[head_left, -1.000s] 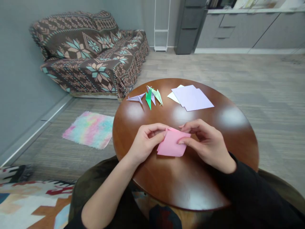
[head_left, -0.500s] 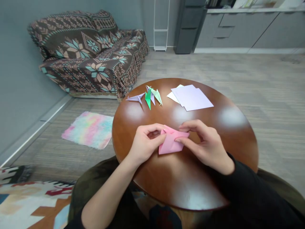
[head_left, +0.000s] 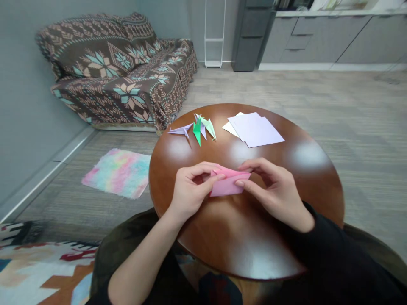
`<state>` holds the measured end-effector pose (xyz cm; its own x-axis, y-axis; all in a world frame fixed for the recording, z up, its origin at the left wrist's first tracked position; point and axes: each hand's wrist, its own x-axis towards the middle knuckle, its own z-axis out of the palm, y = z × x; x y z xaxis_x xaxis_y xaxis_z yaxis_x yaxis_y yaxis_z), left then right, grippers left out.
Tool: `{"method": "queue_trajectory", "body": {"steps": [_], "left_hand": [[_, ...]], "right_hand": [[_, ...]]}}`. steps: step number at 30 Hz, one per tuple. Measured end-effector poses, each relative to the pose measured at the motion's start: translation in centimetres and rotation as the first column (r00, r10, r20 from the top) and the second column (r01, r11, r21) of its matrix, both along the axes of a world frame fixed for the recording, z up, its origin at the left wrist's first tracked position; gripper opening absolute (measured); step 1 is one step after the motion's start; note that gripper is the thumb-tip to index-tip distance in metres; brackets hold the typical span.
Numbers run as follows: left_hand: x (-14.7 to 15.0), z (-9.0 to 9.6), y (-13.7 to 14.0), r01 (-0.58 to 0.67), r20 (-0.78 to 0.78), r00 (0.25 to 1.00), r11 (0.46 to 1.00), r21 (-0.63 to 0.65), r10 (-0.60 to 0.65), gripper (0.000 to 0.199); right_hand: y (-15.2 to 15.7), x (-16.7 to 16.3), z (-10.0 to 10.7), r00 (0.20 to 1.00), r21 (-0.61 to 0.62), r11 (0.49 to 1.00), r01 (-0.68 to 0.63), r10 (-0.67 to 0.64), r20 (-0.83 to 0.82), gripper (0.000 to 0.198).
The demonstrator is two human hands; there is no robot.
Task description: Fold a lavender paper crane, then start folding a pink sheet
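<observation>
Has a plain grey wall (head_left: 25, 84) at left, with a pale baseboard (head_left: 47, 168) above a grey streaked floor (head_left: 302, 89). Includes a sofa (head_left: 127, 72) beside this wall, covered by brown cloth with turquoise and pinkish motifs, and, nearer, a fluffy pastel rug (head_left: 117, 173). Continues at the back with a white rack (head_left: 213, 40), a tall dark-grey cabinet (head_left: 249, 34) and low grey cupboards (head_left: 318, 42) under a white countertop (head_left: 343, 14). Shows soft light patches on the round brown table (head_left: 248, 228).

Folded pink paper (head_left: 226, 187), layers parted, between hands (head_left: 190, 189)
</observation>
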<state>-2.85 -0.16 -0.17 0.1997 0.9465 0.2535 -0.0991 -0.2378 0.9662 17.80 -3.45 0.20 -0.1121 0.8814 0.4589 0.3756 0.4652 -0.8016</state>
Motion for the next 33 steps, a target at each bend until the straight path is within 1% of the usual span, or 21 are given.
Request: {"method": "queue_trajectory", "body": {"steps": [2, 4, 6, 8, 10, 15, 18, 26, 30, 33], "left_hand": [[0.04, 0.00, -0.01, -0.033, 0.012, 0.999, 0.999, 0.019, 0.033, 0.011], [0.04, -0.01, -0.03, -0.038, 0.027, 0.999, 0.999, 0.027, 0.037, 0.007], [0.03, 0.00, -0.07, 0.005, 0.015, 1.000, 1.000, 0.011, -0.006, 0.005], [0.02, -0.01, -0.11, 0.058, -0.021, 0.998, 0.998, -0.025, -0.058, 0.010], [-0.01, -0.09, -0.14, 0.078, -0.051, 0.995, 0.995, -0.054, -0.081, 0.014], [-0.08, -0.49, -0.14, 0.014, -0.040, 0.999, 0.998, -0.068, -0.017, 0.016], [-0.07, -0.64, -0.12, -0.012, -0.037, 0.999, 0.998, -0.062, 0.010, 0.015], [0.08, -0.38, -0.24, -0.013, -0.030, 0.999, 0.999, -0.050, 0.012, 0.014], [0.20, -0.31, -0.35, -0.006, 0.001, 1.000, 0.998, -0.060, 0.006, 0.012], [0.14, -0.65, -0.25, -0.019, 0.046, 0.999, 0.997, -0.074, 0.022, 0.012]], "right_hand": [[0.07, -0.07, 0.23, 1.000, -0.030, 0.999, -0.017, 0.017, 0.017, 0.008], [0.12, -0.16, 0.35, 1.000, -0.038, 0.999, -0.021, 0.022, 0.017, 0.012], [0.12, -0.25, 0.36, 1.000, -0.036, 0.999, -0.018, 0.018, -0.001, 0.012], [0.08, -0.36, 0.34, 1.000, -0.037, 0.999, -0.012, 0.012, -0.014, 0.012], [0.01, -0.48, 0.35, 1.000, -0.040, 0.999, -0.008, 0.007, -0.024, 0.011], [-0.08, -0.67, 0.38, 0.999, -0.041, 0.999, 0.021, -0.023, -0.035, 0.013], [-0.12, -0.71, 0.36, 0.999, -0.023, 0.999, 0.028, -0.028, -0.039, 0.011], [-0.38, -0.83, 0.34, 0.998, 0.016, 0.999, 0.048, -0.047, -0.034, 0.010], [-0.43, -0.86, 0.36, 0.999, 0.022, 0.999, 0.038, -0.038, -0.027, 0.010], [-0.49, -0.83, 0.42, 0.999, 0.038, 0.998, 0.042, -0.042, -0.007, 0.010]]}}
